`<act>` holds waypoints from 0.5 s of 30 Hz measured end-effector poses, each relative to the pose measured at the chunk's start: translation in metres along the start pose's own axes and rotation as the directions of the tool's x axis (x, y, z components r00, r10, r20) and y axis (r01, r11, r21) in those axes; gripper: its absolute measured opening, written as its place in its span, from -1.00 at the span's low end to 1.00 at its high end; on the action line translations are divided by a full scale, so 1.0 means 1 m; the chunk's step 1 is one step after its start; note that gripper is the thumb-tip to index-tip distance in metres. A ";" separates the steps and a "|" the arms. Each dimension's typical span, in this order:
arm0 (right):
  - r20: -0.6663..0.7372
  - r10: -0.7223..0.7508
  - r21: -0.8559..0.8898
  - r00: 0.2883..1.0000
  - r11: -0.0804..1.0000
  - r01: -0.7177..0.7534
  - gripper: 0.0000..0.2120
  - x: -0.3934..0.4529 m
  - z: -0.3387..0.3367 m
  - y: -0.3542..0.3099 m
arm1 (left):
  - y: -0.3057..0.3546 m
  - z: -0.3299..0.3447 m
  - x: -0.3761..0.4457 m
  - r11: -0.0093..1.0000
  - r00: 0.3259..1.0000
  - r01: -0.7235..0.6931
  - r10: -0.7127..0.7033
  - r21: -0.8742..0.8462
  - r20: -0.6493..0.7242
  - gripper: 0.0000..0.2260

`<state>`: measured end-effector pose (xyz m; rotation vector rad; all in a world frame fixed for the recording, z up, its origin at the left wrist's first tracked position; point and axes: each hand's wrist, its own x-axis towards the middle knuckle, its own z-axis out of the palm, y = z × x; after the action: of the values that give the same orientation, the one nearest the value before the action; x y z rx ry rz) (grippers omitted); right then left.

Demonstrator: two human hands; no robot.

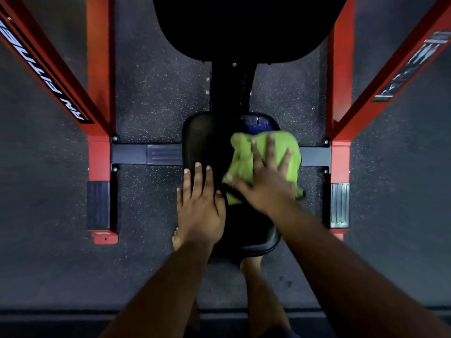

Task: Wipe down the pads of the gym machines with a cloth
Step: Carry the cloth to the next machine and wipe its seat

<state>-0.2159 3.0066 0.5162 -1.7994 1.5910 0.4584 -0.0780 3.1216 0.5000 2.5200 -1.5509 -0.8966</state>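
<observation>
Green cloth (264, 162) sits on the far right part of the black seat pad (207, 140), flattened under the right hand (266, 181). Grip state: right fingers straight and spread, pressing the cloth down, not curled round it. Left hand (200, 206) lies flat on the pad's left edge at 9 o'clock from the cloth, fingers straight, holding nothing; looks like bracing.

Progress, judged: mid-wipe on this 1 pad. A wet-looking sheen shows at 12 o'clock from the cloth, so the far right corner seems done. The left half and near end look dry, still to do. The large back pad (244, 28) at 12 o'clock shows no sign of wiping; can't tell for sure, too dark.

Around: red frame posts (100, 69) at 10 and 2 o'clock, a black crossbar (131, 153) under the seat, speckled rubber floor (156, 93), and bare feet below the pad.

In the way: the left hand covers pad area that needs wiping. Frame posts stand well apart from the pad.
</observation>
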 end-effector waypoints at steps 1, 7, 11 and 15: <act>0.001 -0.007 0.021 1.000 1.000 0.007 -0.07 -0.025 0.011 0.008 | 0.000 0.001 -0.001 1.000 1.000 0.001 -0.001 0.015 0.004 -0.44; -0.109 0.070 0.019 0.992 0.997 -0.069 -0.27 0.037 -0.001 0.001 | 0.000 0.003 -0.001 1.000 1.000 -0.005 0.005 -0.002 0.005 -0.45; -0.110 -0.006 -0.103 0.994 0.995 -0.006 -0.30 0.119 -0.019 -0.050 | 0.000 0.004 0.000 1.000 1.000 0.011 -0.011 -0.026 -0.014 -0.43; 0.117 -0.451 -0.241 0.885 0.851 0.466 -0.34 0.132 -0.002 -0.116 | 0.000 0.004 0.000 0.998 1.000 0.013 -0.013 -0.055 -0.005 -0.43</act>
<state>-0.0794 2.9121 0.4602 -2.2643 1.0387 0.5019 -0.0796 3.1222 0.4966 2.4953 -1.4885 -0.9201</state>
